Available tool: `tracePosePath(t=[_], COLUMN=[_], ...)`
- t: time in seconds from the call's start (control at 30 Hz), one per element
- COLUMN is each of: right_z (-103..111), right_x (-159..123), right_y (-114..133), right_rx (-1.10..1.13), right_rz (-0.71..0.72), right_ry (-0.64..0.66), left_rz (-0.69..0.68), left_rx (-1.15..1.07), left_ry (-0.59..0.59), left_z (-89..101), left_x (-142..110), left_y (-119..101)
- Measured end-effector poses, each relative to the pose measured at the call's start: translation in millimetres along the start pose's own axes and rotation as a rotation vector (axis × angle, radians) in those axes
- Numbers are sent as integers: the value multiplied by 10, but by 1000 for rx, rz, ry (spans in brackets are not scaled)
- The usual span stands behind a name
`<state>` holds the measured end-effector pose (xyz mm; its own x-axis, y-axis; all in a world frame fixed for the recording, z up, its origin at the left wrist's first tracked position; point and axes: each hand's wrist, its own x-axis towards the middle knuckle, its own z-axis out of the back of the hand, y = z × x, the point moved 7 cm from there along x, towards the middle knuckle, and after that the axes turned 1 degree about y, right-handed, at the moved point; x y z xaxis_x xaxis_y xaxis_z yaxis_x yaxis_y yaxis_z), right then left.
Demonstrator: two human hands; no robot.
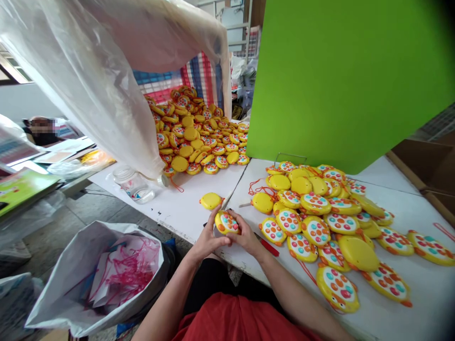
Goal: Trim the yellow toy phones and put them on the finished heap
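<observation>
Near the table's front edge, a yellow toy with coloured buttons [226, 221] is gripped between both hands, its white button face turned up. My left hand [208, 240] closes round its left side, and my right hand [244, 232] round its right side. Just beyond them, another yellow toy [211, 201] lies with its plain back up. A red-handled tool [269, 247] lies partly under my right forearm. To the right spreads a pile of the same toys [314, 202], some face up, some back up, a few with orange cords.
A large heap of these toys [199, 137] spills from a plastic-draped striped bag [209, 78]. A green board [341, 80] stands upright at the back right. A clear jar [133, 184] lies near the left edge. Below, a white sack [64, 298] holds pink scraps. Another person [42, 130] is far left.
</observation>
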<state>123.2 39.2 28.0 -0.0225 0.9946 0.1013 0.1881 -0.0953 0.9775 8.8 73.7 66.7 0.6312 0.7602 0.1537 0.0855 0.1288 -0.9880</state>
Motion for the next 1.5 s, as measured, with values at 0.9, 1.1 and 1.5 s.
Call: tracePosePath(t=[0.9,1.1,1.5], right_z=[-97,210,1065], right_x=[-96,-425,-615], right_y=[-70,94,555], right_rx=[-68,-353,-143], right_rz=[-245,-192,-113], right_ry=[52,-105,-511], left_rz=[208,258,19], left_rx=[569,538,736], left_ry=[-266,-298,-357], left_z=[169,111,256], left_x=[80,-81,306], left_y=[18,187,18])
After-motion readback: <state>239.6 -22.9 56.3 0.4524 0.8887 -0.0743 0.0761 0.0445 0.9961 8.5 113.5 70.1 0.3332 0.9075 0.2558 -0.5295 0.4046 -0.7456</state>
